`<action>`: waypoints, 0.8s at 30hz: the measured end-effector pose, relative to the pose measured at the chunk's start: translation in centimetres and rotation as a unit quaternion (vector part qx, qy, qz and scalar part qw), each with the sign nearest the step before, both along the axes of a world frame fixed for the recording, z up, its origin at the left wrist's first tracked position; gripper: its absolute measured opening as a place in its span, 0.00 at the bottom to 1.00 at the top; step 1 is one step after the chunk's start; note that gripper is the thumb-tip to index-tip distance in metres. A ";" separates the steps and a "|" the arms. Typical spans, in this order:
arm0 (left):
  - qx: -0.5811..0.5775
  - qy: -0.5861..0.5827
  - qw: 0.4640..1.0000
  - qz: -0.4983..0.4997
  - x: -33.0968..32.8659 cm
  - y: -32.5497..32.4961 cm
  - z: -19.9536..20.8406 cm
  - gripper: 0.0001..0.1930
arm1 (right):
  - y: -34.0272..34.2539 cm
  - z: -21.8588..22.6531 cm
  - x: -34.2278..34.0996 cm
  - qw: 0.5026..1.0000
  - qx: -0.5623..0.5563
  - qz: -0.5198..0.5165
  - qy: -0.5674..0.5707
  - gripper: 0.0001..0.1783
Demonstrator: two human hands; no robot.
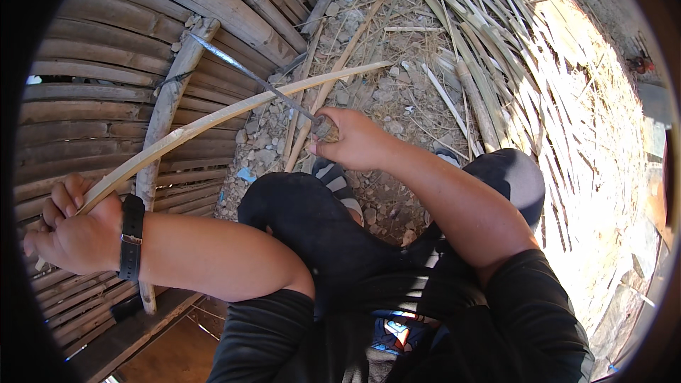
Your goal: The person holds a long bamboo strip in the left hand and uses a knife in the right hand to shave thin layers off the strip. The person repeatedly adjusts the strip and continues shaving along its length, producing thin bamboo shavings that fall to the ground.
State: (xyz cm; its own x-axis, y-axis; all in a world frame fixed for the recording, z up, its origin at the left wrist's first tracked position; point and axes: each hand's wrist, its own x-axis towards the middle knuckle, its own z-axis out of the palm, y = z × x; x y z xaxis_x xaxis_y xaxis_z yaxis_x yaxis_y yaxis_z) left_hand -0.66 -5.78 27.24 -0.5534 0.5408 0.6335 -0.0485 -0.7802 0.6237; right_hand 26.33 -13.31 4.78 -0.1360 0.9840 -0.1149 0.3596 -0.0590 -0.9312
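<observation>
My left hand point(84, 234), with a black strap at the wrist, is closed around the near end of a long, pale bamboo strip point(202, 122). The strip bows up and to the right, its far end hanging over the rubble. My right hand point(353, 140) grips the handle of a long, narrow-bladed knife point(245, 71). The blade slants up and left from the fist and crosses the strip near its farther part. Whether blade and strip touch, I cannot tell.
On the left stands a bamboo-slat wall point(99, 110) with an upright pole point(167, 113). Stony ground point(386, 191) lies between my legs and beyond. Many split bamboo strips point(496, 50) are heaped at the far right. My knees point(284, 202) are bent below my hands.
</observation>
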 end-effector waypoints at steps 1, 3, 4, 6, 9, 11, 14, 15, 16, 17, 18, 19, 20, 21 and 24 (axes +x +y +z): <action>0.000 -0.001 1.000 -0.011 -0.5 0.1 0.0 0.18 | 0.0 0.2 0.1 1.000 -0.002 0.001 -0.001 0.29; -0.001 -0.002 1.000 -0.023 -0.7 0.2 -0.1 0.17 | 0.0 0.3 0.1 1.000 -0.004 0.002 -0.001 0.29; -0.002 -0.003 1.000 -0.023 -0.6 0.1 -0.1 0.17 | -0.1 0.3 0.0 1.000 -0.004 0.001 -0.002 0.29; 0.000 -0.001 1.000 -0.016 -0.5 0.1 -0.1 0.16 | -0.1 0.3 0.0 1.000 -0.005 -0.003 -0.001 0.29; 0.005 0.003 1.000 0.002 0.0 0.0 -0.1 0.15 | -0.2 0.3 0.0 1.000 0.000 -0.009 -0.001 0.28; 0.006 0.001 1.000 0.005 0.6 -0.1 -0.1 0.15 | -0.2 -0.3 0.0 1.000 0.015 -0.010 -0.003 0.29; 0.004 -0.012 1.000 0.020 1.1 -0.5 0.1 0.15 | 0.0 0.8 0.0 0.999 -0.034 0.015 0.019 0.29; 0.002 -0.008 1.000 0.026 1.6 -0.6 0.2 0.15 | 0.0 0.8 0.1 0.999 -0.032 0.010 0.014 0.29; 0.001 -0.004 0.999 0.032 2.1 -0.7 0.1 0.15 | -0.1 0.4 0.2 0.999 -0.031 0.005 0.010 0.29; -0.001 -0.001 0.999 0.039 2.4 -0.7 0.2 0.15 | -0.1 0.4 0.2 1.000 -0.029 0.000 0.006 0.29; 0.003 -0.007 1.000 0.029 2.3 -0.7 0.1 0.16 | -0.2 0.8 0.2 0.999 -0.046 0.003 0.018 0.29; 0.006 -0.014 1.000 0.018 2.1 -0.7 0.1 0.16 | -0.3 1.4 0.3 0.998 -0.063 0.006 0.031 0.29; 0.009 -0.020 1.000 0.008 2.0 -0.7 0.1 0.17 | -0.3 1.8 0.3 0.996 -0.080 0.009 0.043 0.29; 0.009 -0.022 1.000 0.008 2.2 -0.8 0.1 0.17 | -0.3 1.7 0.3 0.996 -0.073 0.006 0.045 0.29; 0.007 -0.026 1.000 0.004 2.7 -1.0 0.2 0.19 | -0.4 1.1 0.3 0.997 -0.059 0.001 0.046 0.29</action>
State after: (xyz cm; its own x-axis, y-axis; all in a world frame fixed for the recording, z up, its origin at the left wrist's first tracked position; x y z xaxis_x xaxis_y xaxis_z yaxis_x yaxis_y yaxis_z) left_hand 2.08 -6.74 27.41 -0.5902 0.5271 0.6114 -0.0750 -0.7899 0.6086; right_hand 26.62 -13.67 5.92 -0.1528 0.9640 -0.2177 0.2732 -0.1705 -0.9467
